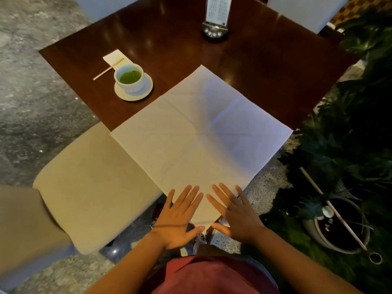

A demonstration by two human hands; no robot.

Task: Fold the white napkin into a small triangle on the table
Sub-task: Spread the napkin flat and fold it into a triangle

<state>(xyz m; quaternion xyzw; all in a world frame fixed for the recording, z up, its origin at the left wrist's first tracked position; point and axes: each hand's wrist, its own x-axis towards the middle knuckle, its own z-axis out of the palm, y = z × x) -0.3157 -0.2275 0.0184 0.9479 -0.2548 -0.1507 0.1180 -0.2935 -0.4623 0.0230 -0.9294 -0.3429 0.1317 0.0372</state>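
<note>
Since the white napkin point(201, 132) lies fully spread as a diamond over the near corner of the dark wooden table point(169, 39), no fold looks made yet; I'd call the task at its start. Old creases cross at the middle and run to the edges, so it reads as unfolded and flattened. Side corners reach or overhang the table edges, near corner points at the person. Left hand point(180, 217) and right hand point(235, 215) both lie flat on that near corner, fingers straight and spread, pressing, gripping nothing. Left to do, as I judge it: corner-to-corner fold into a large triangle, then halve down to a small one and press the creases. Cup of green tea point(129, 78) on its saucer point(148, 85) sits just beside the napkin's far-left edge, spill risk if the cloth drags
</note>
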